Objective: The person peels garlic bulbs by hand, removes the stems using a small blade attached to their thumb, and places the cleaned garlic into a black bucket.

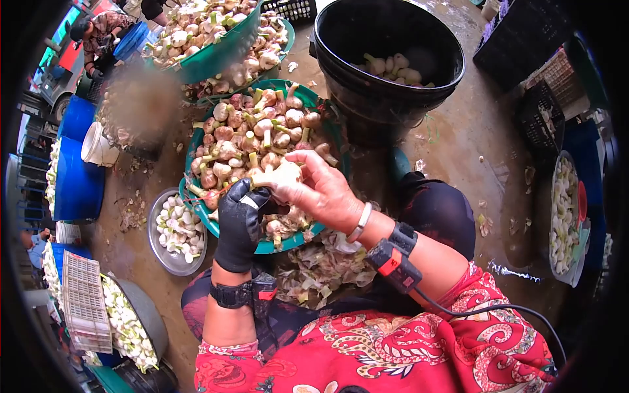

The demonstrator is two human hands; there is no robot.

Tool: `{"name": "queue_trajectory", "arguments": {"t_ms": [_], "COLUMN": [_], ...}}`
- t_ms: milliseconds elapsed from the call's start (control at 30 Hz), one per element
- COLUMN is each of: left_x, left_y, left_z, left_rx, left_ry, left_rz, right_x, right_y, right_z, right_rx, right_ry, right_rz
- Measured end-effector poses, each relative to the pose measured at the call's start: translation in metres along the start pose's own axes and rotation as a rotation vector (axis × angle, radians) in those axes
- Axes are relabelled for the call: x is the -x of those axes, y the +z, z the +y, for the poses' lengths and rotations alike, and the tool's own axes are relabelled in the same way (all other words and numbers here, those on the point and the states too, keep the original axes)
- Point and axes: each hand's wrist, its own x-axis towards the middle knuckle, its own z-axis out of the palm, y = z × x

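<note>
With fingers (314, 162) of bare right hand (325, 196) and gloved left hand (238, 226), pinched garlic bulb (286, 175) above green basin (268, 247), left of black bucket (386, 98)

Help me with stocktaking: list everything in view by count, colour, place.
held garlic: one, whitish, centre
loose garlic: uncountable, white-pink, throughout
basins: several, green, centre and top
metal bowl: one, silver, centre-left
bucket: one, black, upper centre-right
garlic skins: uncountable, pale, lower centre
tubs: several, blue, sides
pail: one, white, left
crates: several, black or pale, both sides
co-worker: at least one, patterned top, upper left
wrist devices: two, black-red, lower centre
bracelet: one, silver, centre
left hand: one, black-gloved, centre
right hand: one, bare, centre
</note>
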Motion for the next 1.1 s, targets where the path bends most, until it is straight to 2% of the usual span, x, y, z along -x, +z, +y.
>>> {"name": "queue_trajectory", "arguments": {"t_ms": [33,67,133,167,200,267,300,333,400,433,467,533,600,633,667,700,800,833,900,933,1033,1100], "left_x": [-0.003,-0.003,-0.002,-0.001,-0.001,0.0,-0.001,-0.002,-0.003,-0.003,-0.004,-0.011,-0.005,-0.001,0.005,0.003,0.002,0.003,0.002,0.001,0.002,0.003], "left_y": [-0.005,-0.004,-0.002,-0.002,-0.002,0.001,0.002,0.003,0.003,0.005,0.007,0.013,0.011,0.01,0.009,0.012,0.02,0.014,0.004,0.002,0.001,0.002], "left_z": [0.005,0.009,0.015,0.017,0.016,0.012,0.012,0.012,0.012,0.009,0.007,0.021,0.012,0.012,0.013,0.023,0.031,0.027,0.026,0.031,0.03,0.027], "left_rx": [-0.207,-0.203,0.009,0.007,0.006,0.087,0.089,0.034,-0.021,0.054,0.131,0.556,0.926,1.116,1.167,1.08,0.963,0.904,0.783,0.722,0.734,0.658], "left_ry": [0.141,0.139,0.026,-0.023,-0.023,-0.211,-0.213,-0.237,-0.26,-0.279,-0.297,-0.387,-0.307,-0.333,-0.297,-0.282,-0.29,-0.315,-0.335,-0.335,-0.336,-0.331], "left_rz": [-0.04,-0.045,-0.112,-0.089,-0.094,0.017,0.016,0.047,0.082,0.131,0.179,0.276,0.332,0.273,0.154,0.15,0.259,0.227,0.209,0.223,0.199,0.157], "right_x": [0.004,0.004,-0.006,-0.003,-0.003,-0.003,-0.006,-0.005,-0.003,-0.001,0.001,0.002,-0.002,-0.004,-0.004,-0.001,-0.002,-0.002,-0.003,-0.005,-0.016,-0.018], "right_y": [-0.004,-0.006,-0.006,-0.016,-0.018,-0.022,-0.027,-0.028,-0.027,-0.026,-0.025,-0.023,-0.025,-0.024,-0.021,-0.018,-0.012,-0.014,-0.019,-0.016,-0.03,-0.028], "right_z": [-0.009,-0.004,-0.007,-0.016,-0.011,0.004,0.005,0.004,-0.005,-0.011,-0.012,-0.013,-0.013,-0.01,-0.007,-0.015,-0.001,-0.005,-0.019,-0.02,-0.009,-0.003], "right_rx": [0.025,0.025,-0.26,-0.245,-0.247,-0.744,-0.777,-0.779,-0.567,-0.535,-0.532,-0.554,-0.284,-0.105,0.072,0.101,0.432,0.432,-0.344,-0.58,-0.839,-0.831], "right_ry": [0.117,0.122,0.189,0.45,0.45,0.767,0.776,0.777,0.705,0.564,0.564,0.421,0.247,0.097,-0.05,-0.077,-0.431,-0.429,0.281,0.45,0.729,0.733], "right_rz": [-0.119,-0.115,-0.182,-0.225,-0.221,-0.351,-0.458,-0.456,-0.442,-0.44,-0.441,-0.3,-0.166,-0.099,-0.032,-0.066,-0.07,-0.073,-0.227,-0.114,-0.316,-0.299]}}
